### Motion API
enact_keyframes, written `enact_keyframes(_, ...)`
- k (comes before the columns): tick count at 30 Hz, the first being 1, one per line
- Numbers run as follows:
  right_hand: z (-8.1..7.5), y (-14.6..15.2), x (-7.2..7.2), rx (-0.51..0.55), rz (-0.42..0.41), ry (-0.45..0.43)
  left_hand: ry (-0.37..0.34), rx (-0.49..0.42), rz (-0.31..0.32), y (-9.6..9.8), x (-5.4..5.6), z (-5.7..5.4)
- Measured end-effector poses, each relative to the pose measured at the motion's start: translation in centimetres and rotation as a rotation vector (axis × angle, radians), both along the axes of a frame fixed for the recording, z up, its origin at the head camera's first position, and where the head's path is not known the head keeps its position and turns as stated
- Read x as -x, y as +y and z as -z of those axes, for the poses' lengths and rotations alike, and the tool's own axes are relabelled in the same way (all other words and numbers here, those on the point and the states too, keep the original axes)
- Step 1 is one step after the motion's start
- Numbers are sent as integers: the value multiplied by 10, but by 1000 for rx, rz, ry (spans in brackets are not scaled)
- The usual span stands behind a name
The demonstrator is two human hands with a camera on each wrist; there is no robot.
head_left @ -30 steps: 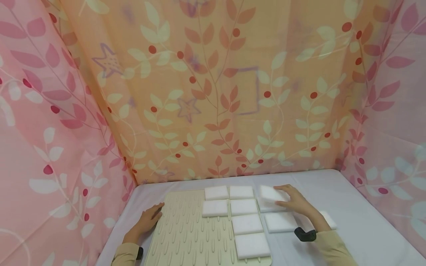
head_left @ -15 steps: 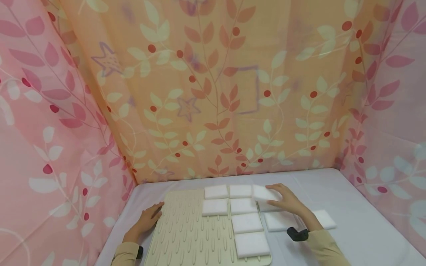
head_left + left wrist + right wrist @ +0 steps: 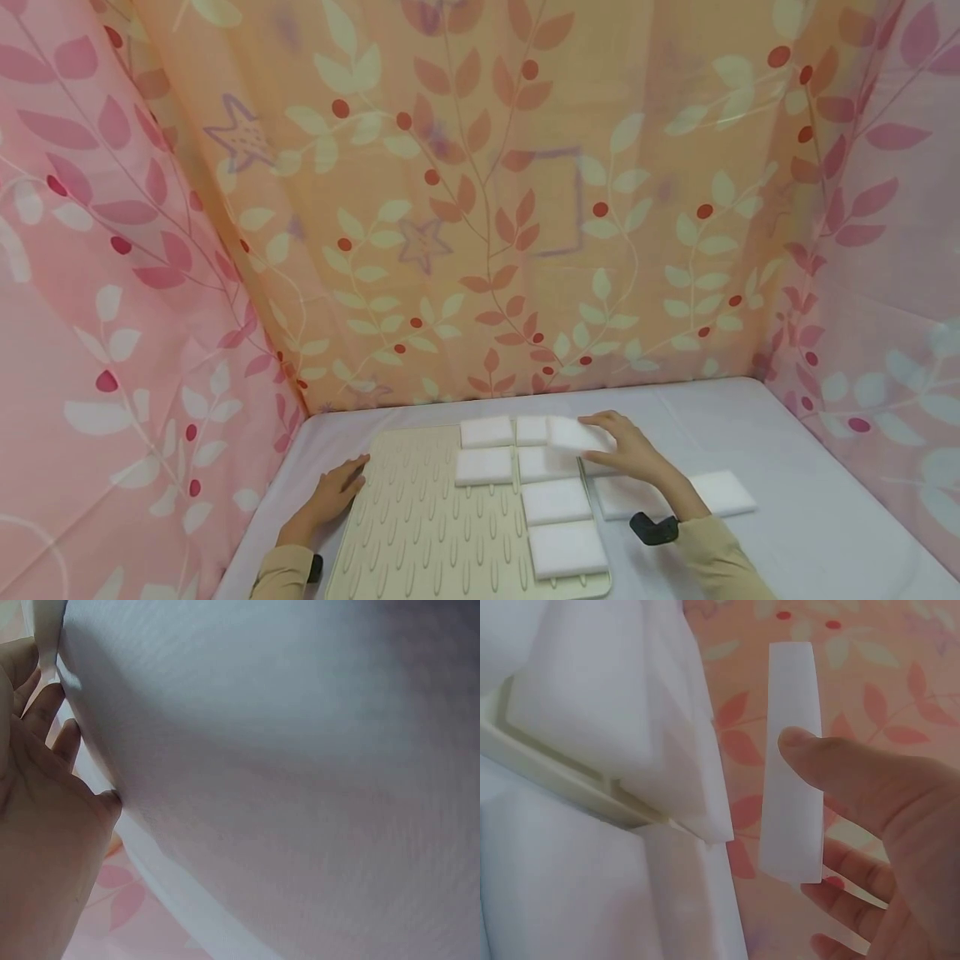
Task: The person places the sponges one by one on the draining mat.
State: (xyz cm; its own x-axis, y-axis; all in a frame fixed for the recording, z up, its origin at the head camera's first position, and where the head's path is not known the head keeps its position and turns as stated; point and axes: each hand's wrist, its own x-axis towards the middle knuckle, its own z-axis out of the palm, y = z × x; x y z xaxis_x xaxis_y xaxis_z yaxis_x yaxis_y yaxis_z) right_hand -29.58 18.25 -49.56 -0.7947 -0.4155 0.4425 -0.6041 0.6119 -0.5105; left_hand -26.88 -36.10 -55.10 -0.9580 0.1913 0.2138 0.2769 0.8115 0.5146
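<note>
Watching by feed. The work looks like laying white blocks in rows on a beige ribbed mat [image 3: 401, 508]; I judge the step in hand to be a carry, mid-transfer.

Right hand [image 3: 633, 450]: pinching one white foam block [image 3: 577, 434], thumb on one side, fingers on the other. The wrist view has that block raised, apart from its neighbours. From the head camera it hangs over the mat's far right corner, partly hiding the far-row block [image 3: 531, 430] behind it.

Left hand [image 3: 333, 496]: fingers loosely extended, resting at the mat's left edge, gripping no block. I take it as steadying.

Six blocks lie on the mat, toward its far and right sides. Three more lie on the white table [image 3: 795, 467] to the right, one mostly behind the right hand.

Next move, my reading: clear the placed blocks, reach bare ribs, lower flat and square, then release. Exact slot: cannot tell; stacking not ruled out. Risk: a low pass nudging the far row askew.
</note>
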Motion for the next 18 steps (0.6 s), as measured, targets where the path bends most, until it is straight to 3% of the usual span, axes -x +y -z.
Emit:
enact_keyframes(9, -1, -18, -6, -17, 17, 36, 22, -6, 4, 1, -1, 0)
enact_keyframes(18, -5, -34, -13, 1, 4, 9, 13, 25, -7, 1, -1, 0)
